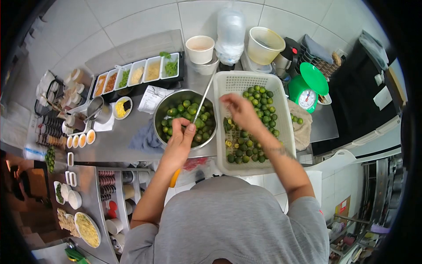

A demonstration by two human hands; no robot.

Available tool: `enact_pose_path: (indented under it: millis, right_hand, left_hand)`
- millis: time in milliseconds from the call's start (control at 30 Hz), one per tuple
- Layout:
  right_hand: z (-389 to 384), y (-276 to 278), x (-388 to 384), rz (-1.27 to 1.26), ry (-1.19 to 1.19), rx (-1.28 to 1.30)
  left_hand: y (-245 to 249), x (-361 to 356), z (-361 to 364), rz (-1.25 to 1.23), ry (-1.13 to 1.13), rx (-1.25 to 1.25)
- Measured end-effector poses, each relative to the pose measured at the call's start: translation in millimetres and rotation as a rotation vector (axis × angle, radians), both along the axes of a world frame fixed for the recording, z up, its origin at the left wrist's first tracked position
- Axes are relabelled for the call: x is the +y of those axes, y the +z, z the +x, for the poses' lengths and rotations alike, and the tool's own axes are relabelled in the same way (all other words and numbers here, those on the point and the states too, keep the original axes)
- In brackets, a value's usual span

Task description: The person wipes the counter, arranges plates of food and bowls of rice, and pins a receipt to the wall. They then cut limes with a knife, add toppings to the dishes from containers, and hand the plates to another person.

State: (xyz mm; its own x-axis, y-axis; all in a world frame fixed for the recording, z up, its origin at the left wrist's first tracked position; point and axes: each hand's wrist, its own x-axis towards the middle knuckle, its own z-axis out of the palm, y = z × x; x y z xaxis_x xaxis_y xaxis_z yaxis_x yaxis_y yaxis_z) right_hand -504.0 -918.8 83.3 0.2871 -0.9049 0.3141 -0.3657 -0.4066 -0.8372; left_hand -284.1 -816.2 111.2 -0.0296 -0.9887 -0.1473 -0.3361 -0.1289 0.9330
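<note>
My left hand [179, 140] is over the near rim of a steel bowl [157, 115]. Its thumb and fingers come together beside a long, thin blade [205, 97] that slants across the bowl; anything between them is too small to make out. An orange handle [175, 177] shows below my left wrist, roughly in line with the blade. Whole green limes [180, 108] fill much of the bowl. My right hand [239, 112] hovers above the left side of a white plastic basket [288, 127], fingers loosely bent and apart, no object visible in them. Beneath it lie limes [259, 156], some showing yellowish cut faces.
Behind stand a topping tray [136, 75], a white tub [200, 48] and a large plastic bottle [230, 33]. Right of the basket are a cloth [300, 127] and a green scale [307, 90]. A receipt [153, 99] and a blue cloth [146, 140] lie left of the bowl.
</note>
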Motion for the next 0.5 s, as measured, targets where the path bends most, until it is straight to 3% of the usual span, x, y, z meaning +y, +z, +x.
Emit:
enact_pose_path:
  millis: [100,200,233,333,367,500]
  right_hand:
    - [-37.8,-42.5,-56.6,-0.284,-0.013,0.517]
    - [-42.4,-56.3,-73.3,-0.047,0.148,0.748]
    - [-41.2,-57.5,-74.3,-0.08,0.117,0.768]
    - [-40.1,-40.4,-67.9,0.55,0.034,0.121]
    - [-43.1,-30.5,-56.8,0.687,0.112,-0.297]
    - [-54.9,7.7,-16.6,0.872,0.266,-0.792]
  left_hand:
    - [5.9,-2.2,5.4,0.023,0.044,0.026]
    - [10.1,-1.6,5.2,0.001,0.074,0.019]
    - [13.9,-1.5,4.2,0.018,0.074,0.026]
    - [20.0,0.1,0.7,0.053,0.077,0.02]
    - [17.3,-0.8,0.1,0.045,0.081,0.002]
    - [12.1,-2.7,-0.6,0.091,0.049,-0.088]
